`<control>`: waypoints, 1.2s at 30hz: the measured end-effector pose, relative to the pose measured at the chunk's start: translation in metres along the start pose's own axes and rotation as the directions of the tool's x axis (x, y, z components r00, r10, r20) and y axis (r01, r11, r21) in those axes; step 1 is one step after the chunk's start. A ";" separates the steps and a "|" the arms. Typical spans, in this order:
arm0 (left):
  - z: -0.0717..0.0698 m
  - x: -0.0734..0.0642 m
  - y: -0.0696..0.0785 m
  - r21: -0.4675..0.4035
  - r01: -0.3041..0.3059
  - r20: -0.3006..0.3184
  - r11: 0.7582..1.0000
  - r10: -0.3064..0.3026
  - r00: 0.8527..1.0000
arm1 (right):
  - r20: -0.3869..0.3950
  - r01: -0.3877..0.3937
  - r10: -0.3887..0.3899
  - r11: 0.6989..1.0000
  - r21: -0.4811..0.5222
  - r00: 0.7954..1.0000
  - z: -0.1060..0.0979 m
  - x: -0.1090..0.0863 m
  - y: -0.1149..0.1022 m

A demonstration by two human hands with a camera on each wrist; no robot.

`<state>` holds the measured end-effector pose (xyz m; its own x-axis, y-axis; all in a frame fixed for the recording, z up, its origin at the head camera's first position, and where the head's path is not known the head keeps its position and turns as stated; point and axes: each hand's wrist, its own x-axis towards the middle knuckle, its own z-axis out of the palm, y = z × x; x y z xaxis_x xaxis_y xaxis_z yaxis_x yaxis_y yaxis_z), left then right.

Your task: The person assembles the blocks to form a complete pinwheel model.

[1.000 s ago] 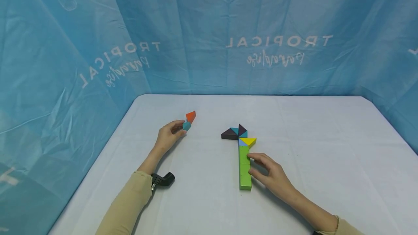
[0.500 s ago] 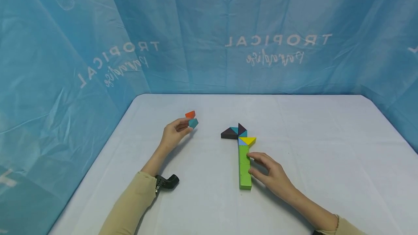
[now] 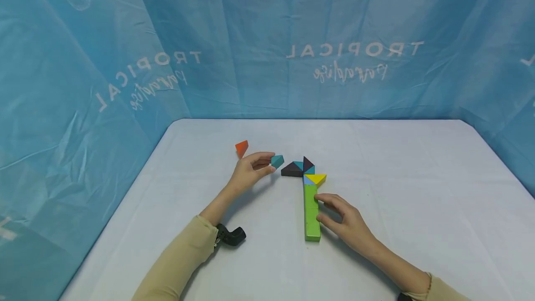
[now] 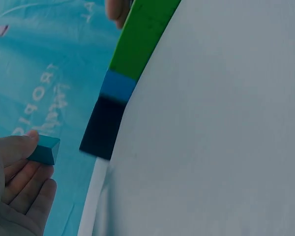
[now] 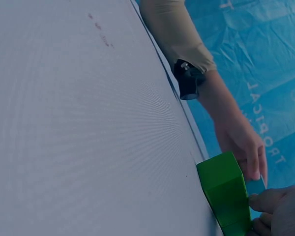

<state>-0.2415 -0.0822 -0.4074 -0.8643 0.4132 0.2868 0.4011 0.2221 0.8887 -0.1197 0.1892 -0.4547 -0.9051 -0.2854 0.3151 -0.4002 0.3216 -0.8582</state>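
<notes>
My left hand point(image 3: 250, 172) pinches a small teal block point(image 3: 277, 161) between thumb and fingers, above the table; the left wrist view shows the block's point(image 4: 45, 149) slanted faces. Just right of it lies a flat figure of blocks. Its stem is green blocks point(image 3: 311, 212) end to end, topped by a blue triangle point(image 3: 308, 180) and a yellow triangle point(image 3: 317, 179). Beyond those sit a dark block point(image 3: 291, 170), a second dark triangle point(image 3: 308, 164) and teal triangles point(image 3: 309, 170). Relaxed, my right hand point(image 3: 352, 226) touches the stem's right side with its fingertips.
An orange block point(image 3: 242, 147) lies alone at the back left, beyond the left hand. A white cloth covers the table point(image 3: 418, 189). Blue printed curtains point(image 3: 355, 22) hang behind and beside it. A black wrist camera point(image 3: 232, 236) sits on the left wrist.
My left hand has carried the teal block away from the orange block, rightwards to near the dark block. The right hand stays beside the green stem.
</notes>
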 end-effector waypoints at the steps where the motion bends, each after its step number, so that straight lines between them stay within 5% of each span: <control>1: 0.003 0.000 0.002 -0.001 -0.009 0.013 1.000 0.009 1.000 | 0.001 -0.002 0.002 1.000 0.003 1.000 0.000 0.000 0.000; 8: 0.018 -0.005 0.017 0.018 -0.061 0.109 0.998 0.059 0.992 | -0.002 0.022 -0.022 1.000 -0.017 1.000 0.001 0.001 -0.008; 18: 0.030 -0.010 -0.022 0.109 -0.055 0.144 0.993 0.039 0.989 | 0.009 -0.029 0.030 0.999 -0.018 1.000 -0.003 0.003 -0.038; 26: 0.033 -0.015 -0.032 0.192 -0.158 0.156 0.969 0.128 0.979 | 0.007 -0.018 0.018 1.000 -0.020 1.000 -0.002 0.003 -0.038; 36: 0.026 -0.019 -0.029 0.172 -0.107 0.117 0.979 0.087 0.989 | -0.009 -0.009 0.009 1.000 -0.019 1.000 0.001 0.001 -0.010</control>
<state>-0.2294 -0.0738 -0.4479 -0.7843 0.5317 0.3195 0.5375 0.3254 0.7780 -0.1168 0.1849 -0.4455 -0.9099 -0.2743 0.3111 -0.3945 0.3411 -0.8532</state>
